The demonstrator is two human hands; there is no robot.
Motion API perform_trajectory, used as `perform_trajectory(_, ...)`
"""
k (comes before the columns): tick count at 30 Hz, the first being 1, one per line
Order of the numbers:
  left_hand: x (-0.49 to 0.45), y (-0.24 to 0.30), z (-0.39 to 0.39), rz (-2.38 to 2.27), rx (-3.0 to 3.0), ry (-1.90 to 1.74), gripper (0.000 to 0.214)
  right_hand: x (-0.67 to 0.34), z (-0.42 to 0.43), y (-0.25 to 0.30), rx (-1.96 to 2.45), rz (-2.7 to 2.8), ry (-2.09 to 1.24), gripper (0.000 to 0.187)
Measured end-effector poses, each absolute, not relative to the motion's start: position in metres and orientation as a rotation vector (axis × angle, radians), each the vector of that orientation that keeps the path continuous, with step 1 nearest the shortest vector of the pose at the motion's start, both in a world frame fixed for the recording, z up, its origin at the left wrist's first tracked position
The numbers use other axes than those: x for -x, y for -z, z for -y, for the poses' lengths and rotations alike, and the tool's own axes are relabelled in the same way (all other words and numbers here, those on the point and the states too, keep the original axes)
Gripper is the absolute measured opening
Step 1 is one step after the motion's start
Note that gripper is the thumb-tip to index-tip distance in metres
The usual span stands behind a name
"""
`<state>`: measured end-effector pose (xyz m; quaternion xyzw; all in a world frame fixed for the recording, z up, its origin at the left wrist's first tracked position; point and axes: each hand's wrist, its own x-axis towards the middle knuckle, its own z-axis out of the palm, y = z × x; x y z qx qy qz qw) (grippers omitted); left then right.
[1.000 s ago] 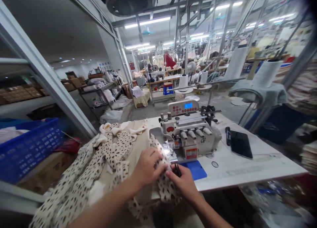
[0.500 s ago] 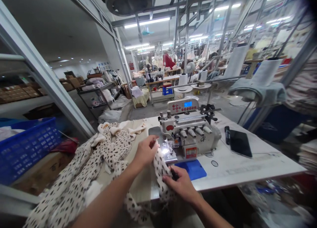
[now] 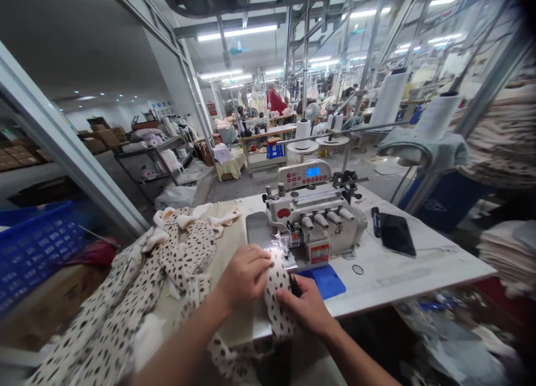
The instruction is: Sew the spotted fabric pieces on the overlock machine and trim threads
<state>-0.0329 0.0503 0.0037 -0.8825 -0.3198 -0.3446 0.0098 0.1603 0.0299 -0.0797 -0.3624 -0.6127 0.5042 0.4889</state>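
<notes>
A heap of spotted fabric (image 3: pixel 195 246) covered the left of the surface (image 3: pixel 389 280). The left hand (image 3: pixel 245 274) gripped the left edge of a spotted strip (image 3: pixel 277 305), which ran from the sewing machine's (image 3: pixel 326 224) front to the surface's near edge. The right hand (image 3: pixel 307 305) pinched its right edge, also holding a dark tool (image 3: pixel 295 286). Bare room lay rightward, before the tablet (image 3: pixel 397 234).

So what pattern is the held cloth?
Dark spots on cream cloth, seen in the head view.
</notes>
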Motion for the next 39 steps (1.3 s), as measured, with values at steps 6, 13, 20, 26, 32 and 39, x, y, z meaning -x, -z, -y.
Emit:
perform_trajectory(6, 0.018, 0.006, -0.040, 0.899, 2.843, 1.061, 0.026, -0.161, -0.026, 0.087, 0.857, 1.452, -1.202, 0.031)
perform_trajectory(13, 0.008, 0.010, -0.038, 1.136, 2.712, 0.987, 0.028, -0.162, -0.026, 0.090, 0.831, 1.189, -1.305, 0.035)
perform_trajectory(20, 0.006, 0.010, -0.038, 1.219, 2.682, 0.960, 0.027, -0.164, -0.027, 0.097, 0.846, 1.153, -1.316, 0.038)
perform_trajectory(26, 0.000, 0.008, -0.032, 1.170, 2.586, 0.925, 0.023, -0.165, -0.027, 0.101, 0.820, 1.150, -1.343, 0.038)
perform_trajectory(32, -0.006, 0.013, -0.026, 1.037, 2.600, 0.853, 0.025, -0.165, -0.027, 0.099, 0.827, 1.189, -1.301, 0.040)
perform_trajectory(39, -0.008, 0.013, -0.025, 1.025, 2.615, 0.834, 0.026, -0.165, -0.026, 0.096, 0.836, 1.199, -1.280, 0.041)
